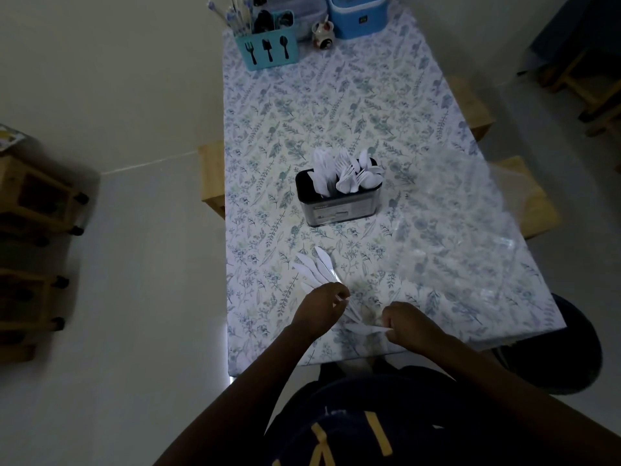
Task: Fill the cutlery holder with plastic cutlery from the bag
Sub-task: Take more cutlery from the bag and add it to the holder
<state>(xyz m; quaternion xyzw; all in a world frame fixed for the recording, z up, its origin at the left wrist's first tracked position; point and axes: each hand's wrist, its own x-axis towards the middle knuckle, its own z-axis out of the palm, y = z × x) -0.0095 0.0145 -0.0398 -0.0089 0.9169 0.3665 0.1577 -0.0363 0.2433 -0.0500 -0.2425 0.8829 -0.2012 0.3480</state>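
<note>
Nearest the camera, the left hand (319,309) has its fingers curled round the handle ends of a fan of white plastic knives (316,267), whose blades splay out over the cloth toward the far left. Just beside it the right hand (408,326) pinches the end of a single white piece (364,328) lying flat; whether it is a knife or another utensil is too dim to tell. These pieces look very light, thin and a little springy, and smooth enough to slide over one another, so a loose fan could easily shed one. Squaring them into a bundle and holding them at the handles seems the safer hold. The cutlery holder (342,206), a dark upright tin, stands near the middle of the table (336,105), well apart from the hands. Its right side is crowded with white forks and spoons (353,176), while its left side looks emptier. The clear bag (477,230) lies crumpled to the right, reaching past the table's right edge. The hands work close to the near edge, with open cloth between them and the holder. A teal caddy (268,52) and a blue box (358,18) stand at the far end.
</note>
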